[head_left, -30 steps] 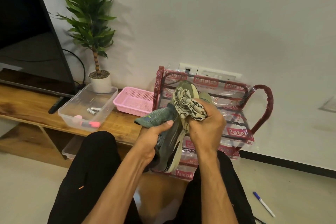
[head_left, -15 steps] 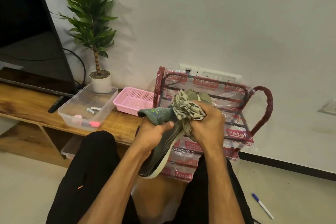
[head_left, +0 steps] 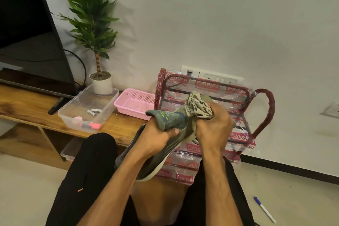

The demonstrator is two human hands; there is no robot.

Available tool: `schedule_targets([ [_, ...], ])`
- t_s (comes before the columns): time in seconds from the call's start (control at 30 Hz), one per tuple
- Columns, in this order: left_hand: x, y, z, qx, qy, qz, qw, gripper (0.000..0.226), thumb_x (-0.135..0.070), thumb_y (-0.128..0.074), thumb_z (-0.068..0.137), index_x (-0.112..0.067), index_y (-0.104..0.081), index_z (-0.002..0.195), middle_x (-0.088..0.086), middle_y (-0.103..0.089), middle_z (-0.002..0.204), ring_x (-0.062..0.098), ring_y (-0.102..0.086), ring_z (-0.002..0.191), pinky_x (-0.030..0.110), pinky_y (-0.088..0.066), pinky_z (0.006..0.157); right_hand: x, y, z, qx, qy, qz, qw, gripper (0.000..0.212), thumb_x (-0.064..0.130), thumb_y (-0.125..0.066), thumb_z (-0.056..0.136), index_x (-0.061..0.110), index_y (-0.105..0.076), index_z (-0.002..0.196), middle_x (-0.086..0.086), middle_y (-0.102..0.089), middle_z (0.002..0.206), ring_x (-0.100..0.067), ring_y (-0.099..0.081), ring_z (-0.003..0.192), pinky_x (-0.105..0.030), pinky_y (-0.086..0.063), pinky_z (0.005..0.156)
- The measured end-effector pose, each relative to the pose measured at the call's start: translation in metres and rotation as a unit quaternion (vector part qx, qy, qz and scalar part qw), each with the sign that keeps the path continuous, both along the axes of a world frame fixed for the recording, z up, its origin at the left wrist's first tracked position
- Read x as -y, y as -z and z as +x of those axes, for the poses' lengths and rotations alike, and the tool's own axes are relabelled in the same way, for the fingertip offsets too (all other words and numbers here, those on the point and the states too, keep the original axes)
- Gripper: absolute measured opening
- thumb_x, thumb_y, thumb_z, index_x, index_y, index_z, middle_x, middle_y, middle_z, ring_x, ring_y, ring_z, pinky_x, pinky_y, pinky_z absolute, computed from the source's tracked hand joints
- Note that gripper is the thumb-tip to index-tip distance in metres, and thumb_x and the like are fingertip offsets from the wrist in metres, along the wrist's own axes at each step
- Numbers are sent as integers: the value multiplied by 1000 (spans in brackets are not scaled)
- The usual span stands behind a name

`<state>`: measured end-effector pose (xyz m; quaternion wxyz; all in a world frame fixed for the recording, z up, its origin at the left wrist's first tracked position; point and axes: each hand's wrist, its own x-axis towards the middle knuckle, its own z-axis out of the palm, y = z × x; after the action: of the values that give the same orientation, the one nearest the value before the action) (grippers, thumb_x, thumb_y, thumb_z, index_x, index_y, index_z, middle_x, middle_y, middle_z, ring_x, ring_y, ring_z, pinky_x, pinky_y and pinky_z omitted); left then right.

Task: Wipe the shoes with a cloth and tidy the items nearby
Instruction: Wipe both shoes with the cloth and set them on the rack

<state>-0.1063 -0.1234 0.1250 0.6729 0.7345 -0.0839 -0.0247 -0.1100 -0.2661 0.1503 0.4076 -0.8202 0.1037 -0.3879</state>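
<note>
My left hand (head_left: 156, 138) grips a grey-green sneaker (head_left: 166, 143) by its knit collar, sole tilted down toward my lap. My right hand (head_left: 212, 130) presses a bunched patterned cloth (head_left: 198, 108) against its upper. Behind stands a plastic-wrapped shoe rack (head_left: 238, 115); a pen (head_left: 264, 209) lies on the floor.

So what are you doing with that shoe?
The left hand holds a grey-green shoe while the right hand presses a bunched patterned cloth against it to wipe it. Behind stands a plastic-wrapped shoe rack. A pen lies on the floor, not yet tidied away.
</note>
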Motion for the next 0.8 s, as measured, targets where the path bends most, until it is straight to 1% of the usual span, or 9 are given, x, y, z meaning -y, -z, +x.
schedule_targets([
  [0.1, -1, 0, -1, 2, -15, 1, 1000, 29, 3, -70, 87, -14, -67, 111, -14, -69, 95, -18, -63, 78, 1, -45, 67, 5, -7, 0, -94, -81, 44, 991, 34, 8, -81, 73, 26, -76, 101, 8, -74, 89, -10, -67, 79, -29, -57, 67],
  [0.2, -3, -1, 0, 5, -39, -13, 999, 30, 6, -70, 86, -17, -67, 104, -19, -68, 90, -18, -63, 76, 1, -45, 66, 6, -13, -3, -144, -166, 83, 972, 34, 13, -88, 69, 25, -77, 98, 13, -74, 87, -3, -69, 80, -24, -56, 68],
  [0.27, -5, -2, 1, 2, -42, -8, 999, 30, 3, -72, 85, -22, -67, 99, -20, -69, 89, -11, -66, 83, 5, -48, 70, 5, -13, -4, -121, -147, 73, 979, 34, 7, -85, 71, 23, -76, 99, 15, -72, 86, 1, -66, 80, -17, -54, 68],
  [0.33, -7, -1, 3, -2, -36, 4, 999, 28, -1, -74, 84, -20, -68, 105, -14, -71, 95, -2, -67, 92, 10, -49, 76, 6, -12, -1, -78, -98, 82, 989, 33, 0, -79, 74, 21, -76, 100, 14, -68, 82, -3, -65, 79, -18, -54, 65],
  [0.4, -7, 0, 2, -8, -24, 19, 999, 29, -3, -74, 85, -18, -68, 109, -13, -71, 98, -3, -65, 93, 10, -49, 79, 7, -10, 3, -31, -42, 82, 995, 32, -1, -75, 76, 18, -75, 101, 11, -65, 83, -9, -65, 79, -21, -53, 65],
  [0.53, -6, 4, 2, -21, -7, 33, 999, 32, -5, -75, 84, -15, -68, 113, -11, -72, 100, 1, -66, 96, 13, -50, 81, 12, -6, 4, 12, 7, 70, 997, 35, 2, -76, 77, 18, -73, 108, 6, -68, 94, -7, -62, 83, -16, -50, 69],
  [0.6, -6, 6, 3, -22, -10, 42, 999, 30, -5, -75, 84, -15, -68, 112, -10, -72, 99, 1, -66, 96, 10, -49, 77, 14, -6, 0, -47, -41, 73, 995, 32, 4, -79, 74, 21, -75, 101, 6, -72, 90, -10, -67, 82, -23, -55, 67],
  [0.7, -5, 10, 3, -20, -8, 75, 997, 29, -7, -74, 86, -14, -68, 113, -7, -73, 102, 4, -67, 96, 11, -50, 77, 17, -13, -5, -185, -161, 92, 965, 27, 12, -87, 67, 27, -75, 85, 11, -74, 78, -7, -70, 74, -28, -56, 63],
  [0.8, -3, 11, 1, -20, -1, 84, 996, 35, -10, -76, 84, -14, -66, 117, -5, -71, 107, 6, -66, 101, 13, -48, 81, 22, -13, -1, -177, -135, 77, 972, 25, 11, -86, 68, 28, -74, 80, 11, -73, 76, -11, -70, 72, -31, -57, 63],
])
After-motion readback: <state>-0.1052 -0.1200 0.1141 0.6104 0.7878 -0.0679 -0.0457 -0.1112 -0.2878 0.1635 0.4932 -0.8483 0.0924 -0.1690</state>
